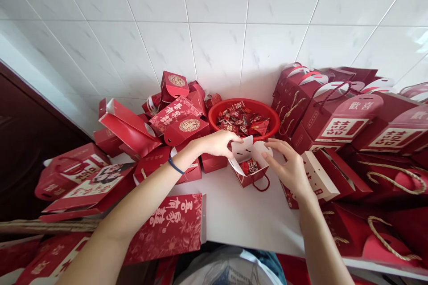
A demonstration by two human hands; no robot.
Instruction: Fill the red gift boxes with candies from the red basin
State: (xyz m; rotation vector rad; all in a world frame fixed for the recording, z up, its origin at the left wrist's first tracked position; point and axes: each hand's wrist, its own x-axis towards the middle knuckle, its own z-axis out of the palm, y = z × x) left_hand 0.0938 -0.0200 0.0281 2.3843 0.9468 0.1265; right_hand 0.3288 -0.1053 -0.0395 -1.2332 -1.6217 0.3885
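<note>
Small red cardboard gift box (249,180), white top flaps (241,151) open, wrapped sweets (250,167) inside, standing on white tabletop (240,218) just in front of round red plastic basin (245,102). Left hand (217,142) pinching the left flap; right hand (290,168) loosely open, fingertips on the right flap. Heaped red paper boxes (177,120) to the left, red rope-handled bags (337,127) to the right.

bathing everything in bright, even light, glaring off the wall tiles (414,40) at right (faintly), bowing straight lines toward the edges.
</note>
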